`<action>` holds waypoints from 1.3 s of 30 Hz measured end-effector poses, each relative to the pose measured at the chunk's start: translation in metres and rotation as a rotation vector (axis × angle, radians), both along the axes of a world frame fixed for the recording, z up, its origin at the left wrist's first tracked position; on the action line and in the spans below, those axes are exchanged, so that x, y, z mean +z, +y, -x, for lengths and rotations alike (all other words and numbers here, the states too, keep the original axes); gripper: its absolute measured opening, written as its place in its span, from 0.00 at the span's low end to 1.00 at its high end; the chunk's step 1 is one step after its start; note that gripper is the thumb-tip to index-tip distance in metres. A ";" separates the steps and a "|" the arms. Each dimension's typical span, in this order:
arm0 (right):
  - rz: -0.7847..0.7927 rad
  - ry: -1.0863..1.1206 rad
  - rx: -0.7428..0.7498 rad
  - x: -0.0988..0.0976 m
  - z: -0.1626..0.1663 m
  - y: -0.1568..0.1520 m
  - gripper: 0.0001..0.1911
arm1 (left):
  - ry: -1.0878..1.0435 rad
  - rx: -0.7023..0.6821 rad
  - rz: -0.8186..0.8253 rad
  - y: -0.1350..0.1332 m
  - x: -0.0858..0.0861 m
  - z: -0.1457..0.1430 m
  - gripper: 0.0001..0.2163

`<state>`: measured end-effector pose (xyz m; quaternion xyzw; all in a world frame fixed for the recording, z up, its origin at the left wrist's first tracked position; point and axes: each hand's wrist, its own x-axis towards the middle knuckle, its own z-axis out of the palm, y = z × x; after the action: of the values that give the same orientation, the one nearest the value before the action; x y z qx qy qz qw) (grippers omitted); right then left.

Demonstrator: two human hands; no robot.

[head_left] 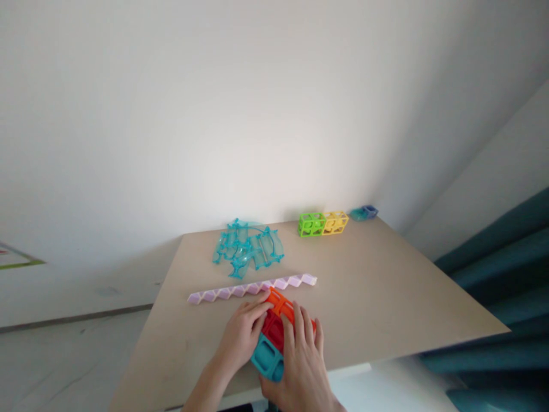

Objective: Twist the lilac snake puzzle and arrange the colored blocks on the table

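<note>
Both my hands rest on a row of joined plastic blocks (274, 329) near the table's front edge: an orange one farthest from me, a red one in the middle, a teal one nearest. My left hand (241, 339) curls its fingers over the left side of the orange and red blocks. My right hand (302, 357) lies over the right side, fingers bent down onto the orange and red blocks. Just beyond the blocks lies a long pale lilac zigzag strip (253, 288).
On the beige table (386, 297) a pile of clear teal curved track pieces (249, 247) lies at the back. A green cube (311, 224) and yellow cube (335, 222) stand joined at the far edge, with small blue pieces (363, 213) beside them. A teal curtain (506, 269) hangs right.
</note>
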<state>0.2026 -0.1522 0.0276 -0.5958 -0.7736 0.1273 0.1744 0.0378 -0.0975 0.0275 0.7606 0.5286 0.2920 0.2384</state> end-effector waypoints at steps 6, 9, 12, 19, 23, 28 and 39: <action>0.019 0.153 0.097 0.020 -0.037 0.028 0.39 | -0.013 0.011 -0.001 0.000 -0.003 0.002 0.16; -0.131 0.143 0.085 0.036 -0.075 0.083 0.25 | 0.000 -0.045 0.024 0.004 0.000 0.010 0.16; -0.192 -0.116 -0.039 0.051 -0.111 0.155 0.24 | 0.052 -0.162 0.047 0.012 0.012 0.024 0.16; -0.159 -0.303 -0.072 0.068 -0.147 0.287 0.34 | 0.239 -0.290 -0.004 0.021 0.032 0.032 0.22; -0.104 -0.367 -0.032 0.065 -0.151 0.323 0.33 | 0.108 -0.087 -0.006 0.013 0.015 0.015 0.27; -0.081 -0.376 0.017 0.058 -0.158 0.327 0.25 | 0.035 -0.013 -0.077 0.007 0.008 0.012 0.26; -0.046 -0.267 -0.109 0.047 -0.208 0.243 0.22 | 0.103 -0.218 -0.148 0.031 0.017 0.073 0.19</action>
<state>0.4104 0.0909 0.0751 -0.6442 -0.7593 0.0194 0.0902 -0.0356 -0.0662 0.0444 0.8429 0.4314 0.2632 0.1848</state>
